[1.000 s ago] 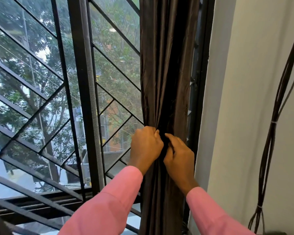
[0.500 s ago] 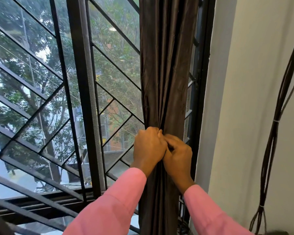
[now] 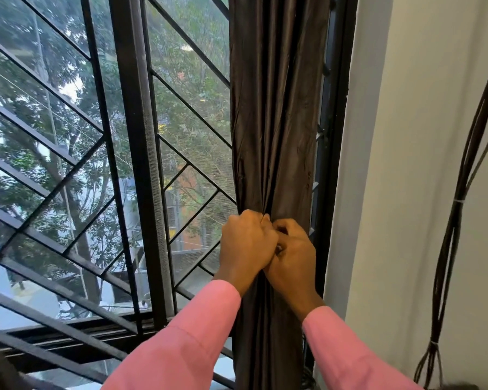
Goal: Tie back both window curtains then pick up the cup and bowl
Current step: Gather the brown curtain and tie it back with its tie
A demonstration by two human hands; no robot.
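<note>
A dark brown curtain (image 3: pixel 273 108) hangs gathered into a narrow bundle at the right side of the window. My left hand (image 3: pixel 245 243) and my right hand (image 3: pixel 293 257) are pressed together at the front of the bundle at mid height, both with fingers closed on the fabric. What lies between the fingers is hidden. Pink sleeves cover both forearms. No cup, no bowl and no second curtain are in view.
A black window frame (image 3: pixel 135 164) with a diagonal metal grille (image 3: pixel 54 153) fills the left, trees outside. A white wall (image 3: pixel 406 192) stands to the right, with a bundle of dark cables (image 3: pixel 457 220) hanging down it.
Both hands have drawn closer together on the curtain until they touch, and the bundle between them is pinched tighter. The view has shifted slightly.
</note>
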